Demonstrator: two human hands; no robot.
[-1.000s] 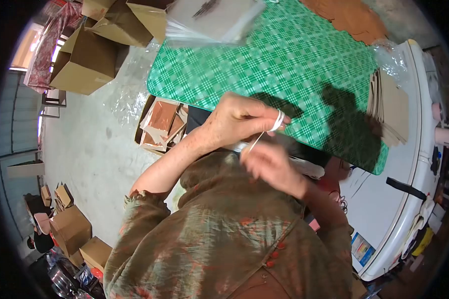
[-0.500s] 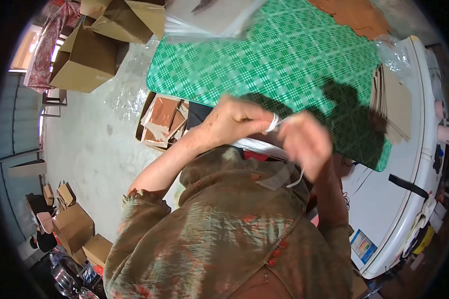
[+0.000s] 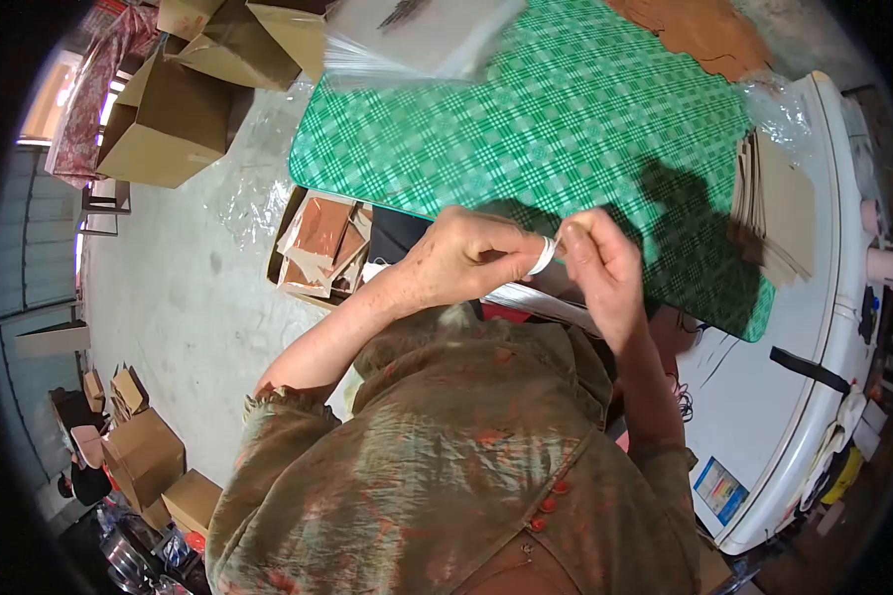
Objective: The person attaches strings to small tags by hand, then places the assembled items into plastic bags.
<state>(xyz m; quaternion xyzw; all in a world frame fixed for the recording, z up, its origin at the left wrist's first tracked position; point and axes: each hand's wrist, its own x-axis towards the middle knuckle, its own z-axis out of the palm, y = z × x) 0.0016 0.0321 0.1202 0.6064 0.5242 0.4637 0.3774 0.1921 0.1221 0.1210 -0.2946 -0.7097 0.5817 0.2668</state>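
My left hand [image 3: 466, 253] is closed at the centre, thumb and fingers pinched together, with loops of white cord [image 3: 543, 256] around the fingertips. Close by on the right, my right hand [image 3: 605, 260] is closed too, thumb against the fingers, at a thin strand coming off the loops. Both hands are above my lap, by the near edge of the green checked tablecloth [image 3: 446, 149]. Beneath them lies a shiny whitish bundle [image 3: 536, 298], partly hidden by my hands.
Clear plastic sheets [image 3: 407, 45] lie at the table's far left, brown card pieces [image 3: 784, 198] at its right. A box of scraps [image 3: 322, 243] stands left of my left hand. Cardboard boxes [image 3: 169, 129] stand on the floor. A white surface [image 3: 754, 397] is at right.
My right hand has come up beside the loops; its motion blur is gone. The dangling white strand and pale strip over my clothing no longer show there. My left hand has barely moved.
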